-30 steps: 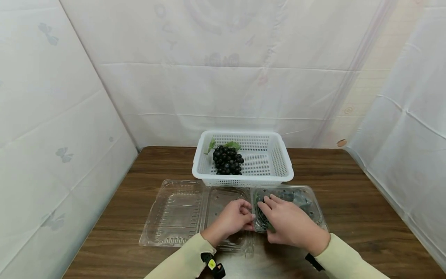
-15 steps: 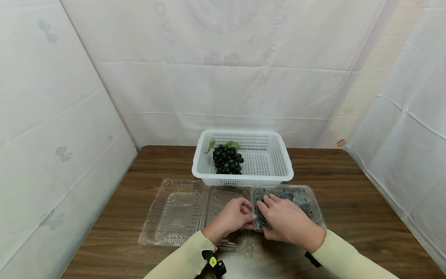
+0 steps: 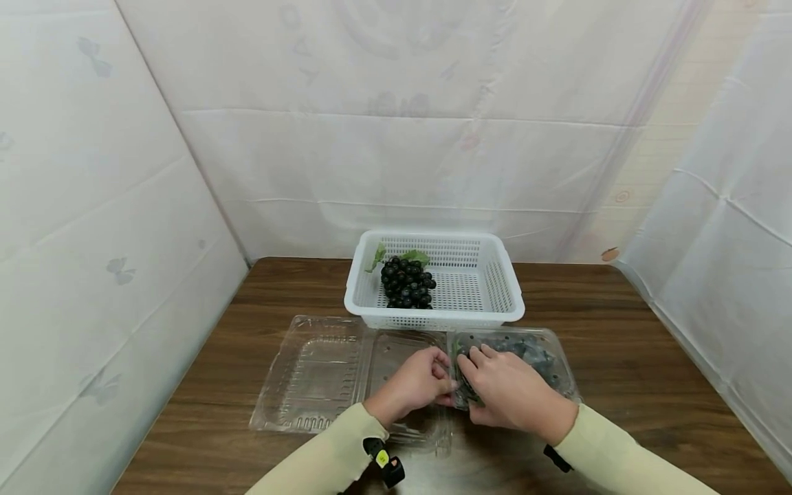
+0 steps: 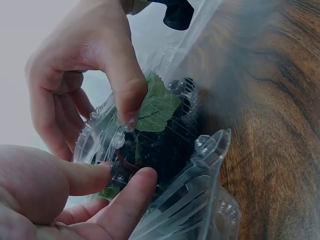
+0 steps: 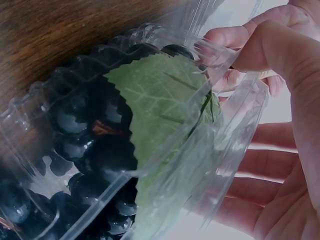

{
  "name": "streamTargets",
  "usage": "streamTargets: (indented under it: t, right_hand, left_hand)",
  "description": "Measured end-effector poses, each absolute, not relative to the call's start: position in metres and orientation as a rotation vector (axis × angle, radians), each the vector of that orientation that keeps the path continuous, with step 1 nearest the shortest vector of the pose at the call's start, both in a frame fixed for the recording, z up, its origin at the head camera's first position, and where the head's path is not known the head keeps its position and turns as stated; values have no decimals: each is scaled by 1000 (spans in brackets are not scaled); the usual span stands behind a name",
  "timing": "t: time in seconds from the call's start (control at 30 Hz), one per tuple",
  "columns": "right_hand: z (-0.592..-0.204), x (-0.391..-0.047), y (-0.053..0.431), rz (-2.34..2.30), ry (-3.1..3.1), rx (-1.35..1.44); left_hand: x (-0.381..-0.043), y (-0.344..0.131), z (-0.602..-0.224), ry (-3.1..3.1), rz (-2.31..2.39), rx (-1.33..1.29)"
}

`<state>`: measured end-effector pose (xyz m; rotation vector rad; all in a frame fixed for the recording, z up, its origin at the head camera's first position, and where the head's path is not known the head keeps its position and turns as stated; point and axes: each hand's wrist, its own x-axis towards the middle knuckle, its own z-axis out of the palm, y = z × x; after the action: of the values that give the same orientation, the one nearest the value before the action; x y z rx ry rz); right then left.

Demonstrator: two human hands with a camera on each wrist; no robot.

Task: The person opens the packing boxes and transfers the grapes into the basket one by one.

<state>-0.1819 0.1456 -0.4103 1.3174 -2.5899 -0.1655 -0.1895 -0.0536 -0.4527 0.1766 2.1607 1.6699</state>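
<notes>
A clear plastic clamshell container (image 3: pixel 559 378) lies at the front right of the table, with dark grapes (image 5: pixel 75 115) and a green leaf (image 5: pixel 155 95) showing through its plastic. My right hand (image 3: pixel 510 392) reaches over the container's left part. In the right wrist view, its thumb and fingers pinch the container's edge next to the leaf. My left hand (image 3: pixel 414 381) holds the same left edge between thumb and fingertips, close to the stem (image 4: pixel 127 160). Whether the edges are clipped together is hidden by the fingers.
An open clear plastic container (image 3: pixel 322 385) lies flat to the left, its right half partly beneath my left forearm. Behind both stands a white plastic basket (image 3: pixel 489 316) with a bunch of dark grapes (image 3: pixel 407 282). White sheets (image 3: pixel 278 158) hang around the wooden table (image 3: pixel 204 399).
Both hands stay at the container's left edge, with only slight shifts of the fingers. The whole head view has shifted slightly to the right.
</notes>
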Motion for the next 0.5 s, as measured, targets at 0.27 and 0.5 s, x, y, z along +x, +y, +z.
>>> streamTargets:
  t: [0.27,0.5]
  right_hand:
    - [-414,-183,147,-147,-2541,1311]
    - [-413,-184,146,-159,-2537,1317]
  left_hand:
    - [-187,-52,-444,2183,1627,190]
    - [-186,-53,-441,2170,1640,187]
